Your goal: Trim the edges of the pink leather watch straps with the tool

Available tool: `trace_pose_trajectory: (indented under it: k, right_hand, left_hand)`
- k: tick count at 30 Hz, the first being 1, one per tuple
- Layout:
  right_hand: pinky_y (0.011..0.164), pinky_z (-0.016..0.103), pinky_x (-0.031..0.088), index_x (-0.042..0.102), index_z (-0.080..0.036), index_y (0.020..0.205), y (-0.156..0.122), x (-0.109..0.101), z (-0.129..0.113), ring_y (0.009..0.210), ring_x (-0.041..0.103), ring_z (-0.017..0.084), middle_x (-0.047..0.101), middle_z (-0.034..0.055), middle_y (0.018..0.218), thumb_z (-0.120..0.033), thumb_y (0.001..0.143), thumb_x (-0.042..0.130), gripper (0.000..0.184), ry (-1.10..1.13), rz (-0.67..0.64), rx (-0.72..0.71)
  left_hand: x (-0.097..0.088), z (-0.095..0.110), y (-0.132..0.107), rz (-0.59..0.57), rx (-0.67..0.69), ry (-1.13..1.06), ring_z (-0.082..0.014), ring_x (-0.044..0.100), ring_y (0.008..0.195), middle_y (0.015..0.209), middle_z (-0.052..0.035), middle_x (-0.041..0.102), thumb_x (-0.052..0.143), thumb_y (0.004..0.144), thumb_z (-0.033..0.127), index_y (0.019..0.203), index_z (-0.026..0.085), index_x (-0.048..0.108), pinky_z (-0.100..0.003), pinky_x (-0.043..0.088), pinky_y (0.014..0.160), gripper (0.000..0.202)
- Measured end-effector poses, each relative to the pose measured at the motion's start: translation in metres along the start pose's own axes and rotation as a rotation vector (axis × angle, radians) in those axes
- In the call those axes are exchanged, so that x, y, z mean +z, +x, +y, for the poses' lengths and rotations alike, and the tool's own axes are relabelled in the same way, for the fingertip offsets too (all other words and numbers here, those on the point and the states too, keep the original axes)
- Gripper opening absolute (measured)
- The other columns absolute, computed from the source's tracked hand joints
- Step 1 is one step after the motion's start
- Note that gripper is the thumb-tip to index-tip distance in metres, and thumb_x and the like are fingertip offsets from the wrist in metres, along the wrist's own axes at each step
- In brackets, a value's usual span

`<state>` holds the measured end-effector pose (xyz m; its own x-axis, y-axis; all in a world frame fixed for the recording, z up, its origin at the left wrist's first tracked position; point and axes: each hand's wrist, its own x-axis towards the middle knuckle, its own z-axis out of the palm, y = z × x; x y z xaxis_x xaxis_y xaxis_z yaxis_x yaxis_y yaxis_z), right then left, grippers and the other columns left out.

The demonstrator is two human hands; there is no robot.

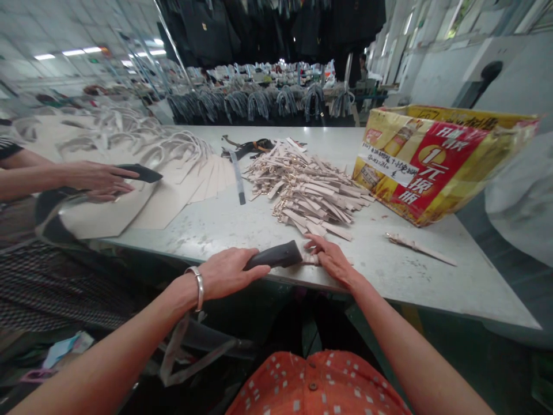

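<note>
My left hand (233, 271), with a silver bangle at the wrist, is closed around a black flared-ended tool (280, 255) just above the table's front edge. The wide end points right, towards a beige strap (311, 259) lying on the table. Over that strap bends my right hand (330, 259), its thumb and fingers pressing it down; the palm hides part of it. Just beyond both hands lies a heap of beige straps (311, 193) with small gold-coloured metal clips. One single beige strap (421, 249) lies apart on the right.
A yellow and red carton (415, 167) stands at the table's right (470, 282). Another person's hands (103, 180) work at left with a black tool (140, 172) over beige panels (168, 199). Dark straps (248, 148) lie behind the heap; black bags (276, 29) hang beyond.
</note>
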<state>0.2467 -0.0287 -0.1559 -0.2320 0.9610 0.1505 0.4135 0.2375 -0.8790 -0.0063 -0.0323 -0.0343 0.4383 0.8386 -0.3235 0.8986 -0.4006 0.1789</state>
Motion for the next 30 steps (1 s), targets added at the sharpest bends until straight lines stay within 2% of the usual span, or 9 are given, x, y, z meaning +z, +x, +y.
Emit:
trace_pose_trajectory:
  k: [4, 8, 12, 19, 24, 30]
  right_hand:
    - [0.077, 0.028, 0.043, 0.048, -0.022, 0.125, 0.000, 0.001, -0.001, 0.080, 0.056, 0.014, 0.064, 0.0015, 0.101, -0.004, 0.063, 0.036, 0.066, -0.036, 0.002, 0.013]
    - [0.078, 0.028, 0.043, 0.050, -0.023, 0.124, 0.000, 0.001, -0.003, 0.081, 0.056, 0.015, 0.065, 0.0006, 0.098, -0.004, 0.064, 0.039, 0.064, -0.083, 0.005, 0.025]
    - [0.078, 0.028, 0.043, 0.053, -0.025, 0.120, -0.001, 0.003, -0.004, 0.080, 0.057, 0.015, 0.065, -0.0002, 0.094, -0.006, 0.066, 0.042, 0.059, -0.094, 0.031, 0.013]
    - [0.080, 0.030, 0.044, 0.059, -0.020, 0.109, -0.003, 0.008, 0.001, 0.081, 0.057, 0.016, 0.063, 0.0025, 0.094, -0.011, 0.064, 0.054, 0.047, -0.173, 0.113, -0.091]
    - [0.083, 0.030, 0.042, 0.067, -0.018, 0.078, -0.003, 0.011, 0.003, 0.091, 0.054, 0.018, 0.059, 0.0054, 0.098, -0.012, 0.068, 0.056, 0.016, -0.287, 0.133, -0.176]
    - [0.078, 0.027, 0.040, 0.062, -0.018, 0.076, -0.006, 0.009, -0.008, 0.086, 0.053, 0.016, 0.060, 0.0036, 0.088, -0.009, 0.070, 0.057, 0.013, -0.390, 0.069, -0.158]
  left_hand:
    - [0.007, -0.003, -0.001, -0.021, -0.004, -0.030, -0.0221, 0.060, 0.076, 0.082, -0.0058, 0.066, 0.034, 0.078, 0.064, 0.093, 0.021, 0.062, -0.028, 0.040, 0.064, 0.054]
    - [0.008, 0.009, 0.007, -0.037, 0.002, -0.118, -0.0179, 0.058, 0.061, 0.068, -0.0023, 0.063, 0.037, 0.078, 0.061, 0.083, 0.020, 0.061, -0.025, 0.038, 0.055, 0.049]
    - [0.007, 0.017, 0.013, -0.028, -0.002, -0.212, -0.0151, 0.055, 0.050, 0.060, 0.0008, 0.059, 0.037, 0.079, 0.059, 0.083, 0.019, 0.059, -0.024, 0.036, 0.048, 0.046]
    - [0.009, -0.001, -0.001, -0.137, -0.091, -0.305, -0.0148, 0.054, 0.044, 0.063, 0.0006, 0.057, 0.038, 0.075, 0.065, 0.091, 0.019, 0.057, -0.024, 0.038, 0.039, 0.052]
    - [0.015, -0.001, -0.004, -0.112, -0.085, -0.327, -0.0137, 0.052, 0.041, 0.061, 0.0011, 0.056, 0.039, 0.074, 0.065, 0.086, 0.018, 0.057, -0.024, 0.039, 0.039, 0.052]
    - [0.020, -0.007, -0.007, -0.090, -0.066, -0.385, -0.0143, 0.054, 0.043, 0.058, 0.0027, 0.054, 0.038, 0.075, 0.067, 0.082, 0.019, 0.054, -0.023, 0.041, 0.040, 0.051]
